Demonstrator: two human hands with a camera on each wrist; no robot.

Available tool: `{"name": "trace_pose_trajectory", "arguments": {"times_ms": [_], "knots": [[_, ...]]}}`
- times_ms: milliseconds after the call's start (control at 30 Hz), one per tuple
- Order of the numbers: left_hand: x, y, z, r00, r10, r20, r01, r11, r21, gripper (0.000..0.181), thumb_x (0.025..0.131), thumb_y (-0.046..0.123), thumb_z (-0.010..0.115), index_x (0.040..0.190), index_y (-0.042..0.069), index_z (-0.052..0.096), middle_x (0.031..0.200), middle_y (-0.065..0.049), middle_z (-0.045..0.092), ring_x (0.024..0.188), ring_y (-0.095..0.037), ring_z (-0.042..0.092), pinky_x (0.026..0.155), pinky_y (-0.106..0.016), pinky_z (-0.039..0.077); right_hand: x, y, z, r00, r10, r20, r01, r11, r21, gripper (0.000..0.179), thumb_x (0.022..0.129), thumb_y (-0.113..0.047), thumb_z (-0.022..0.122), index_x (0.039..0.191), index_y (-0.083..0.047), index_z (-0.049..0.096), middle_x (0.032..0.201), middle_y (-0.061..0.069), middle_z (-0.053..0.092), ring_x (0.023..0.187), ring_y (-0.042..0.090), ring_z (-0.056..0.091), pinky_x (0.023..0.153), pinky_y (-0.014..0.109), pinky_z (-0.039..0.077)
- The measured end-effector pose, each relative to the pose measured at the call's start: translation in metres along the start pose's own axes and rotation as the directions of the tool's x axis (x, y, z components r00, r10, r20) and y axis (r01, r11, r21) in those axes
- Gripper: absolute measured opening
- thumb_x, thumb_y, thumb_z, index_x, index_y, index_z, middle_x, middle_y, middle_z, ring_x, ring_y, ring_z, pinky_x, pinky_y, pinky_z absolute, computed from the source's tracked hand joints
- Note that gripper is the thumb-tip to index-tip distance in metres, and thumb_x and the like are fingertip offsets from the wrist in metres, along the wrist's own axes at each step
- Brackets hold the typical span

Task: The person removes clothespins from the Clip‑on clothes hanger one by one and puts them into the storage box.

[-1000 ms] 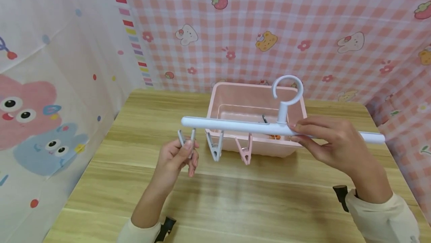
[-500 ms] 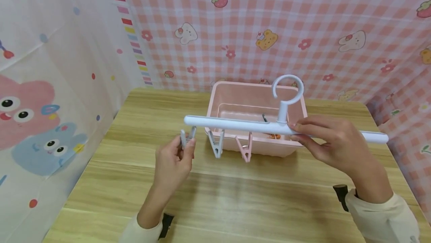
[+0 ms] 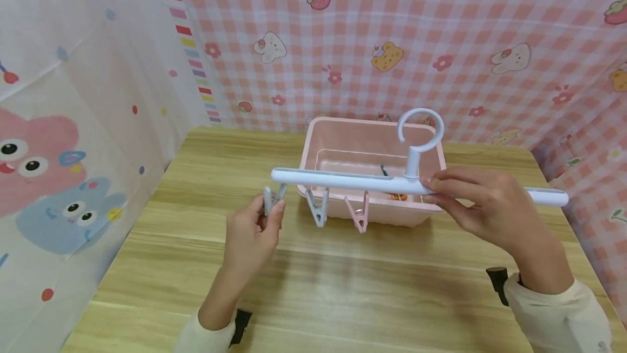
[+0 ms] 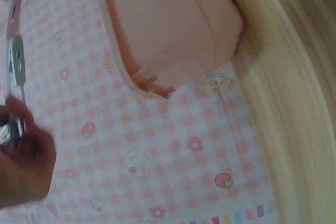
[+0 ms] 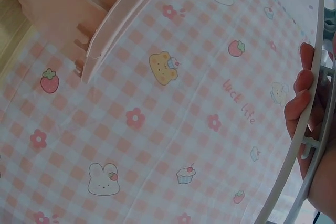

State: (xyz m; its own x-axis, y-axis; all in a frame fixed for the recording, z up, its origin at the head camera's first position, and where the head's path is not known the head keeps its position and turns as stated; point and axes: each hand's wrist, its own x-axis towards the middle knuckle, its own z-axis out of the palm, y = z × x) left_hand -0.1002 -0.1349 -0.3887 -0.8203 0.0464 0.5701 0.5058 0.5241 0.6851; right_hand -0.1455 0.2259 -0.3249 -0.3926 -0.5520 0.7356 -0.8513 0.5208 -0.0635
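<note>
My right hand (image 3: 495,217) grips a white clothes hanger (image 3: 338,180), a straight bar with a round hook on top, just right of the hook. Two clothespins hang below the bar's left half, a grey clothespin (image 3: 321,217) and a pink clothespin (image 3: 361,221). Close to the bar's left end, my left hand (image 3: 252,233) pinches another grey clothespin (image 3: 267,200) between thumb and fingers, its tips pointing up toward the underside of the bar. Part of this clothespin is hidden by the fingers. In the right wrist view, my fingers (image 5: 302,95) curl behind the hanger's rails.
Behind the hanger a pink plastic bin (image 3: 343,141) stands on the wooden table (image 3: 343,293), with a small orange item (image 3: 399,197) and a dark item (image 3: 384,170) inside. A pink checked cloth (image 3: 343,37) hangs along the back, and a white printed cloth at the left.
My left hand has turned over so its back faces the head camera, and its clothespin has turned with it. The hanger has shifted slightly right, with both hanging clothespins.
</note>
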Motion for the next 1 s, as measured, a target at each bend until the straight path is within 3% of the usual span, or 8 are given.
{"name": "trace_pose_trajectory", "arguments": {"times_ms": [67, 167, 333, 400, 533, 667, 767, 1000], "knots": [[0.001, 0.003, -0.003, 0.986, -0.117, 0.118, 0.143, 0.960, -0.242, 0.017, 0.101, 0.005, 0.057, 0.091, -0.008, 0.062, 0.060, -0.006, 0.055, 0.046, 0.000, 0.046, 0.040, -0.018, 0.043, -0.001, 0.001, 0.001, 1.000, 0.003, -0.031, -0.002, 1.000, 0.016, 0.051, 0.102, -0.047, 0.055, 0.083, -0.007, 0.080, 0.083, 0.006, 0.078, 0.067, 0.019, 0.071, 0.062, 0.020, 0.054], [0.003, 0.003, -0.008, 0.943, -0.156, 0.293, 0.291, 0.815, -0.501, 0.023, 0.107, 0.011, 0.048, 0.098, -0.006, 0.061, 0.066, 0.001, 0.056, 0.052, -0.002, 0.052, 0.046, -0.023, 0.049, -0.003, 0.002, 0.002, 0.998, 0.010, -0.059, -0.007, 0.999, 0.047, 0.051, 0.101, -0.048, 0.057, 0.083, -0.006, 0.081, 0.082, 0.008, 0.078, 0.067, 0.022, 0.071, 0.069, 0.014, 0.055], [0.004, 0.001, -0.013, 0.900, -0.128, 0.417, 0.398, 0.630, -0.667, 0.023, 0.109, 0.020, 0.043, 0.098, 0.017, 0.063, 0.070, 0.013, 0.057, 0.056, 0.000, 0.051, 0.050, -0.019, 0.047, -0.004, 0.002, 0.002, 0.997, 0.017, -0.075, -0.012, 0.998, 0.058, 0.050, 0.100, -0.048, 0.059, 0.084, -0.006, 0.081, 0.082, 0.010, 0.078, 0.068, 0.023, 0.072, 0.075, 0.010, 0.054], [0.004, 0.002, -0.012, 0.911, -0.140, 0.388, 0.378, 0.656, -0.653, 0.023, 0.109, 0.017, 0.044, 0.098, 0.013, 0.063, 0.069, 0.012, 0.056, 0.055, 0.000, 0.051, 0.049, -0.019, 0.047, -0.004, 0.001, 0.002, 0.997, 0.024, -0.080, -0.019, 0.998, 0.060, 0.051, 0.100, -0.049, 0.058, 0.084, -0.006, 0.081, 0.081, 0.011, 0.078, 0.069, 0.023, 0.072, 0.072, 0.011, 0.054], [0.004, 0.005, -0.006, 0.975, -0.139, 0.174, 0.207, 0.855, -0.475, 0.018, 0.104, 0.005, 0.052, 0.093, -0.003, 0.064, 0.063, 0.002, 0.055, 0.051, -0.001, 0.051, 0.044, -0.021, 0.048, -0.005, 0.000, 0.002, 0.995, 0.040, -0.090, -0.034, 0.997, 0.070, 0.052, 0.100, -0.050, 0.057, 0.084, -0.007, 0.081, 0.081, 0.010, 0.078, 0.068, 0.024, 0.071, 0.065, 0.016, 0.054], [0.005, 0.003, 0.001, 0.995, 0.070, -0.076, -0.075, 0.995, -0.065, 0.013, 0.093, -0.002, 0.064, 0.081, -0.005, 0.063, 0.057, -0.006, 0.056, 0.047, -0.002, 0.048, 0.041, -0.016, 0.041, -0.004, -0.001, 0.001, 0.997, 0.024, -0.067, -0.020, 0.998, 0.052, 0.051, 0.101, -0.048, 0.056, 0.085, -0.006, 0.081, 0.082, 0.009, 0.078, 0.067, 0.021, 0.071, 0.061, 0.018, 0.054], [0.006, -0.001, 0.004, 0.948, 0.279, -0.156, -0.238, 0.942, 0.238, 0.019, 0.094, 0.006, 0.063, 0.077, -0.002, 0.061, 0.052, -0.005, 0.055, 0.043, -0.006, 0.046, 0.040, -0.016, 0.036, -0.003, -0.001, -0.001, 0.999, 0.000, -0.035, 0.001, 1.000, 0.027, 0.050, 0.102, -0.045, 0.055, 0.087, -0.006, 0.081, 0.083, 0.008, 0.078, 0.068, 0.019, 0.071, 0.061, 0.018, 0.053], [0.010, -0.006, 0.008, 0.791, 0.581, -0.193, -0.332, 0.672, 0.661, 0.032, 0.102, 0.016, 0.048, 0.081, -0.003, 0.061, 0.043, 0.001, 0.036, 0.038, -0.009, 0.020, 0.036, -0.023, 0.017, -0.001, -0.004, -0.003, 1.000, -0.005, 0.006, 0.005, 0.999, 0.032, 0.047, 0.103, -0.044, 0.055, 0.092, -0.005, 0.081, 0.083, 0.007, 0.078, 0.062, 0.014, 0.067, 0.055, 0.014, 0.048]]}}
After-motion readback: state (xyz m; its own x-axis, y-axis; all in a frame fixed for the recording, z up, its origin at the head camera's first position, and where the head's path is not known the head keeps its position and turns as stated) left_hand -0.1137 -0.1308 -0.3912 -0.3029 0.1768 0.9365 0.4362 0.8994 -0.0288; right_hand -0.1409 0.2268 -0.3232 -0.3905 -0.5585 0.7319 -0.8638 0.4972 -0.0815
